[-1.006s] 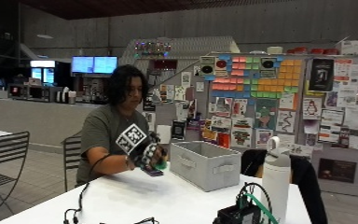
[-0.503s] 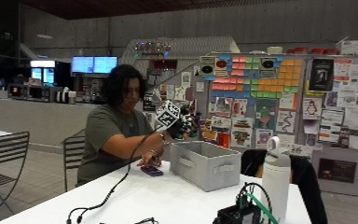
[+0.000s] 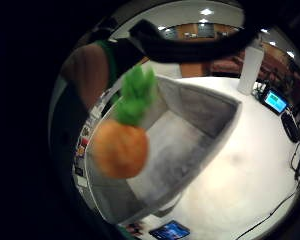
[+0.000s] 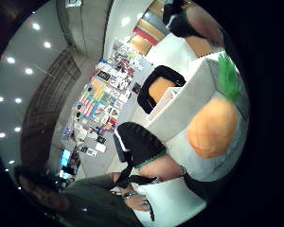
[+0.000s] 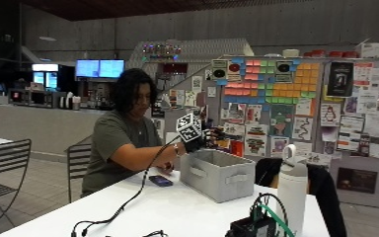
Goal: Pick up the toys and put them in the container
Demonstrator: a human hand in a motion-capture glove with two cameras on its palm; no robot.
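nearest the outside camera, a black device with green wires [image 5: 255,224] sits on the white bench [image 5: 176,207], and a tall white bottle [image 5: 292,190] stands just beside it, between it and the grey fabric container [image 5: 217,174]. a black cable [image 5: 120,210] trails across the bench on the near side of the container. the container stands on the bench with its open top up. a small dark phone [image 5: 161,180] lies flat on the bench just beside the container, on the person's side.

over the container's far edge is the gloved right hand [image 5: 199,138], raised above the open top. an orange and green pineapple toy [image 3: 124,135] shows in both palm views above the container's grey inside, its green leaves towards one corner wall; it is blurred, and it touches neither the floor nor the walls of the container as far as can be seen. whether the fingers hold the toy or are spread apart cannot be told: the outside view shows the hand too small, and the palm views show no fingers on the toy. the person's bare hand [image 5: 169,168] rests near the phone, beside the container.

beyond the container, a black chair [image 5: 321,192] stands at the bench.
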